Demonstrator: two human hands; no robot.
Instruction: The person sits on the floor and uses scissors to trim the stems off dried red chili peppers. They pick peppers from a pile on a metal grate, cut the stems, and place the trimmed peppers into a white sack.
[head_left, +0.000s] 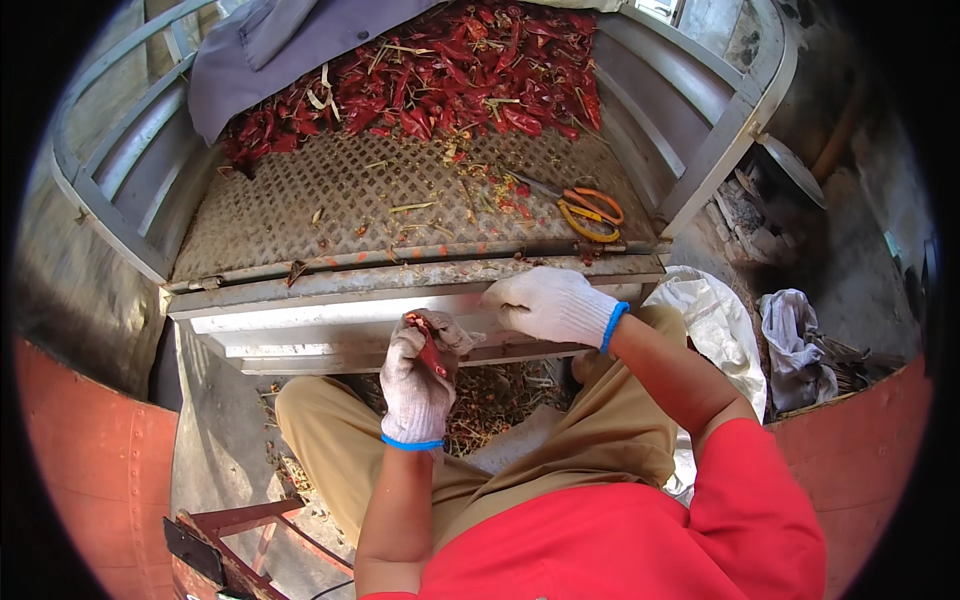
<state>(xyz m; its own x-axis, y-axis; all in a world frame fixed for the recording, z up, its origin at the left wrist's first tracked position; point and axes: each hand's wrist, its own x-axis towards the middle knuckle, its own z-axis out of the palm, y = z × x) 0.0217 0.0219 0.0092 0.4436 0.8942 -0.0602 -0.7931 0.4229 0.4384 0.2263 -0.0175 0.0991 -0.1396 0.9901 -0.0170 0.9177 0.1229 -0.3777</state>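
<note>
My left hand (417, 375), in a white knit glove with a blue cuff, is closed around a dried red chili pepper (430, 351). An orange-yellow end of the pepper points up between the fingers. To its right my right hand (551, 302), gloved the same way, hovers before the lowered metal tailgate (337, 313) with its fingers curled together. Whether anything is pinched in those fingers cannot be seen. Beyond the hands, a heap of dried red chili peppers (450, 75) lies on the rusty patterned metal bed (300, 195) of a cart.
Scissors with orange and yellow handles (592, 214) rest on the bed's right side. A grey cloth (277, 52) covers part of the heap. White woven sacks (716, 315) stand at the right. Stems and scraps (495, 405) litter the floor between my legs. A red metal frame (247, 517) is at lower left.
</note>
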